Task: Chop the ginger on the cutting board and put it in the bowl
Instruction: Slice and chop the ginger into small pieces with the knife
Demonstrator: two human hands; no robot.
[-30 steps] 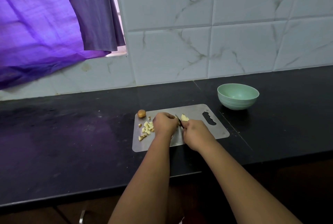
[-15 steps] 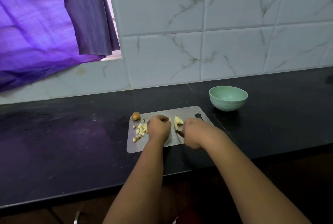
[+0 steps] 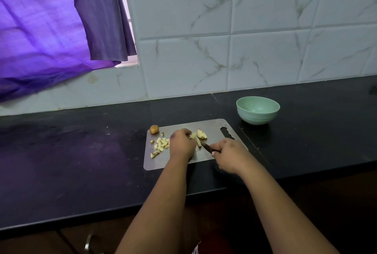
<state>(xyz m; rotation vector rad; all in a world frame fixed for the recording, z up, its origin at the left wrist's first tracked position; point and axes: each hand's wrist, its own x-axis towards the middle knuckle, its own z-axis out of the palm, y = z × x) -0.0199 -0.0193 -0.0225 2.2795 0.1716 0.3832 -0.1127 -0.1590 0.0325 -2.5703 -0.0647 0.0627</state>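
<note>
Left hand: the left hand point(image 3: 181, 145) is curled, knuckles up, over a pale ginger strip point(image 3: 195, 138) on the cutting board; its fingertips seem to pinch the strip, though they are mostly hidden.
Right hand: the right hand point(image 3: 229, 154) grips the handle of a dark knife point(image 3: 206, 146), blade pointing far-left with its tip at the strip.
Ginger wedge: a larger ginger wedge point(image 3: 202, 134) lies just beyond the strip, right of the left hand.
Chopped pieces: a loose scatter of chopped pieces point(image 3: 160, 145) sits on the left part of the board.
Ginger knob: a brown ginger knob point(image 3: 154, 129) rests at the board's far-left corner.
Cutting board: the grey cutting board point(image 3: 214, 129) lies flat near the table's front edge, handle slot to the right.
Bowl: the green bowl point(image 3: 257, 110) stands on the table, far-right of the board, apart from it.
Table: the black table point(image 3: 81, 151) runs along a white tiled wall point(image 3: 224, 29).
Curtain: a purple curtain point(image 3: 51, 29) hangs at far left.
</note>
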